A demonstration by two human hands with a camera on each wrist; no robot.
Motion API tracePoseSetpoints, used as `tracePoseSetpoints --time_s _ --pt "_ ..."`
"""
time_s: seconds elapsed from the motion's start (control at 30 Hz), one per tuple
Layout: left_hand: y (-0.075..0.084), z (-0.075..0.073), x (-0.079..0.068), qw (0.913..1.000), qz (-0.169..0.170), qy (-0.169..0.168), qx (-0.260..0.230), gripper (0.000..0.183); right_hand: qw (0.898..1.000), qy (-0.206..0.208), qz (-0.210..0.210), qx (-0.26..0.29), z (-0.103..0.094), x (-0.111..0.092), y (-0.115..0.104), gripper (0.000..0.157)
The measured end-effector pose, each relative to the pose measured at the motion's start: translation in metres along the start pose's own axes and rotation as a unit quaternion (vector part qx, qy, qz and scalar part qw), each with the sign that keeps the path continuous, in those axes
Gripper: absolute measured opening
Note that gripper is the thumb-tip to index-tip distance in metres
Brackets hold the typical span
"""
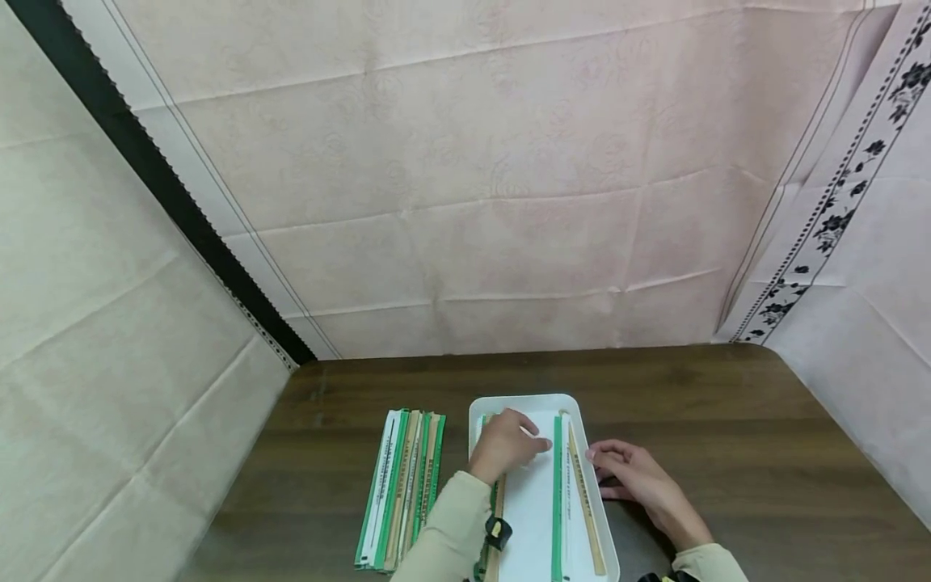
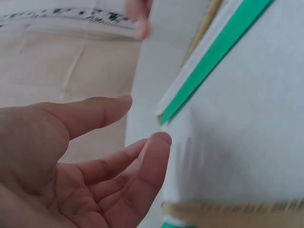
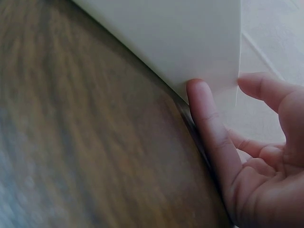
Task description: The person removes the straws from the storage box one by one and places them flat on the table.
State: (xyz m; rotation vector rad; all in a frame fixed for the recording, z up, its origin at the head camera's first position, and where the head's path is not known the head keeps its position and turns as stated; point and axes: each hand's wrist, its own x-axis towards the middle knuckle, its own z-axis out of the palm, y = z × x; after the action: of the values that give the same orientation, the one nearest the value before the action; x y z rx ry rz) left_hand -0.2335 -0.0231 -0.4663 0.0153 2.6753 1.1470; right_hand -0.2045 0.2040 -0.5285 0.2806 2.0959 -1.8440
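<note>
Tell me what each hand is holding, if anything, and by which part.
The right hand holds the white tray by its right-hand rim and outer wall. The left hand, over the tray, holds nothing.

The tray [image 1: 529,509] looks like smooth plastic, the table [image 1: 727,453] grained wood (faintly glossy).

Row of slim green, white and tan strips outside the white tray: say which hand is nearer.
Left. The left hand is above the tray, to the right of the row; the right hand is farther off, at the tray's right edge.
</note>
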Motion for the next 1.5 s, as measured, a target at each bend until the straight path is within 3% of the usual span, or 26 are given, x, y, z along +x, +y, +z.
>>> tracePoseSetpoints --time_s 0.2,0.33,0.43,0.73,1.0,1.17,1.3,1.37,1.5 --pt "0.008 0.024 -0.006 0.9991 -0.009 0.002 0.041 0.027 1.0 -0.02 -0.009 0.009 -0.002 -0.003 0.002 0.049" --pt "0.013 0.034 -0.007 0.9966 -0.009 -0.003 0.082 0.034 0.999 -0.039 -0.015 0.019 -0.006 -0.005 0.0 0.048" --pt "0.014 0.037 -0.008 0.9961 -0.015 -0.002 0.086 0.035 0.999 -0.041 -0.014 0.018 -0.006 -0.006 -0.001 0.049" --pt "0.004 0.036 -0.007 0.9985 -0.012 -0.002 0.053 0.039 0.999 -0.043 -0.021 0.022 -0.005 -0.001 0.0 0.049" --pt "-0.001 0.023 -0.01 0.9991 -0.006 -0.001 0.043 0.041 0.999 -0.045 -0.025 0.019 -0.005 0.0 0.001 0.051" --pt "-0.007 0.01 -0.011 0.9998 0.008 -0.018 0.008 0.03 0.999 -0.045 -0.021 0.018 -0.004 -0.001 0.0 0.053" --pt "-0.012 -0.005 -0.012 0.9969 0.018 -0.034 -0.068 0.012 0.999 -0.041 -0.025 0.02 -0.004 -0.002 0.0 0.052" --pt "-0.016 -0.014 -0.012 0.9924 0.02 -0.041 -0.115 0.007 0.999 -0.04 -0.025 0.02 -0.004 -0.003 0.0 0.052" --pt "-0.027 -0.031 -0.013 0.9763 0.028 -0.047 -0.21 0.013 0.999 -0.039 -0.023 0.019 -0.004 -0.003 0.001 0.052"
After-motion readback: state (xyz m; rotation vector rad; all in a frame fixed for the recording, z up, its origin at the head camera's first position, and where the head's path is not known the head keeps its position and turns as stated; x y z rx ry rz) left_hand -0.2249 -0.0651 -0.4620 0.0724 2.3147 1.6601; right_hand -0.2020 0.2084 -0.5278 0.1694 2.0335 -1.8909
